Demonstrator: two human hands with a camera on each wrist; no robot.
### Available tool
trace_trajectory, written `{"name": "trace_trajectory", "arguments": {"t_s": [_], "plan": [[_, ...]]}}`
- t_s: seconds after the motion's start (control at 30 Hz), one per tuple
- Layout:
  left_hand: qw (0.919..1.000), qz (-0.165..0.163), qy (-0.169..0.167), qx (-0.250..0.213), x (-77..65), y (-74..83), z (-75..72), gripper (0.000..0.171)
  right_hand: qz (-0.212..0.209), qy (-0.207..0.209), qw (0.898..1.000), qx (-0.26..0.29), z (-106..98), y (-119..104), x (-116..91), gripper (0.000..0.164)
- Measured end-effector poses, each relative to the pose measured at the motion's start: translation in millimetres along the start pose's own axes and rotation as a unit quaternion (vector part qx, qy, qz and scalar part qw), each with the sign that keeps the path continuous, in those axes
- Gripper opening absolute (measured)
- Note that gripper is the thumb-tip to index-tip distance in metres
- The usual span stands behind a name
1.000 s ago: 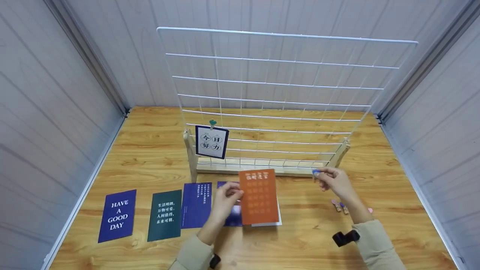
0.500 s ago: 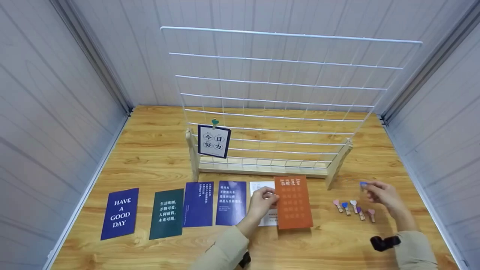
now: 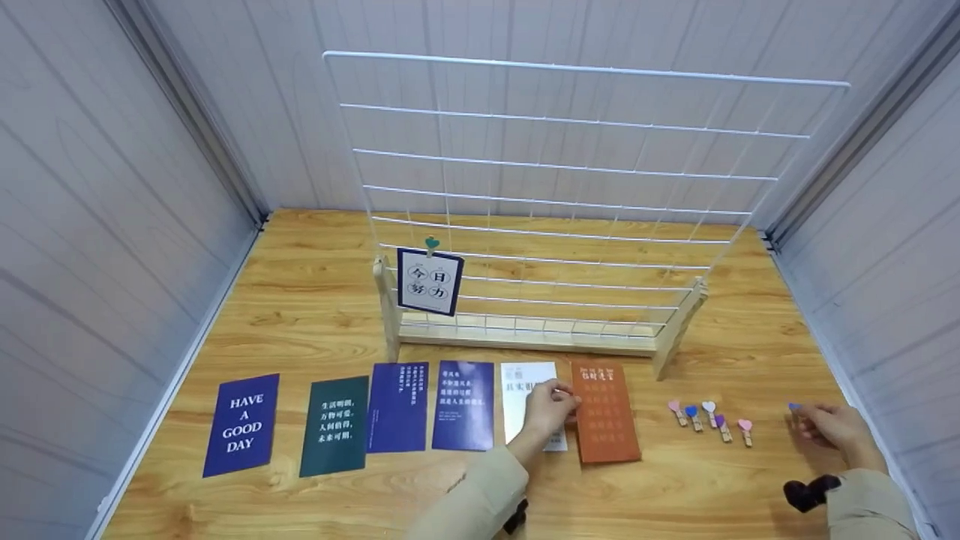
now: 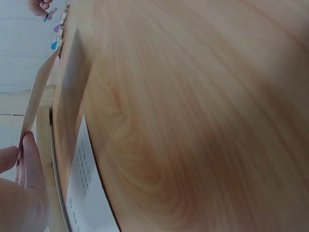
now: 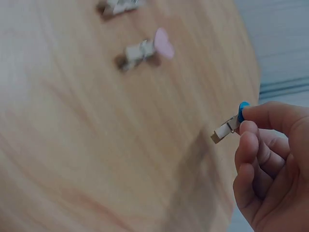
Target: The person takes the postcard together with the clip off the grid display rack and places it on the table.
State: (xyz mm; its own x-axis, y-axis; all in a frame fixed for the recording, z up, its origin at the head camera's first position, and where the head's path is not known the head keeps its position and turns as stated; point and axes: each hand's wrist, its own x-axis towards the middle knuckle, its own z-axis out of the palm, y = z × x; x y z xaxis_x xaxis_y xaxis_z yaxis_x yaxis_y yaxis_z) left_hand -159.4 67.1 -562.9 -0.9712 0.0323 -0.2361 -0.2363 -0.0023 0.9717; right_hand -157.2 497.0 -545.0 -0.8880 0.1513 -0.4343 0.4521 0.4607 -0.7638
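My left hand (image 3: pixel 550 412) pinches the left edge of an orange card (image 3: pixel 607 416) between thumb and fingers. In the left wrist view the card (image 4: pixel 38 92) slants over the table, casting a shadow on it. Beneath that hand lies a white printed card (image 3: pixel 517 379), partly covered by it. At the far right my right hand (image 3: pixel 836 431) holds a small wooden clothespin (image 5: pixel 227 129) with a blue heart by its heart end, above the tabletop. Several heart clothespins (image 3: pixel 724 427) lie between the orange card and the right hand.
A white wire grid (image 3: pixel 585 157) stands in a wooden base (image 3: pixel 525 341) behind the cards. One card (image 3: pixel 430 283) hangs on it from a green-heart clothespin (image 3: pixel 432 244). Blue cards (image 3: pixel 241 424) and a green card (image 3: pixel 334 427) lie to the left. Panel walls surround the table.
My left hand has carried the orange card rightward and lower, past the white card. My right hand has moved right and toward the front with the blue-heart clothespin.
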Motion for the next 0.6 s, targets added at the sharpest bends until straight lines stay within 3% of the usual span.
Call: {"name": "trace_trajectory", "arguments": {"t_s": [0.13,0.27,0.47,0.6], "plan": [[0.9994,-0.006,0.013,0.030,3.7,-1.3,6.2,0.007,0.042,0.005,0.999,0.016,3.7,0.5,-9.6,0.020],[0.9975,0.000,0.023,0.067,5.2,-0.5,9.1,0.008,0.043,0.001,0.999,0.028,4.7,2.6,-9.7,0.018],[0.9893,0.011,0.030,0.143,1.2,1.9,9.1,0.018,0.039,0.000,0.999,0.003,3.7,2.5,-8.8,0.025],[0.9871,0.009,0.028,0.157,-1.6,1.4,7.2,0.023,0.043,0.002,0.999,-0.010,2.9,2.3,-9.0,0.025]]}}
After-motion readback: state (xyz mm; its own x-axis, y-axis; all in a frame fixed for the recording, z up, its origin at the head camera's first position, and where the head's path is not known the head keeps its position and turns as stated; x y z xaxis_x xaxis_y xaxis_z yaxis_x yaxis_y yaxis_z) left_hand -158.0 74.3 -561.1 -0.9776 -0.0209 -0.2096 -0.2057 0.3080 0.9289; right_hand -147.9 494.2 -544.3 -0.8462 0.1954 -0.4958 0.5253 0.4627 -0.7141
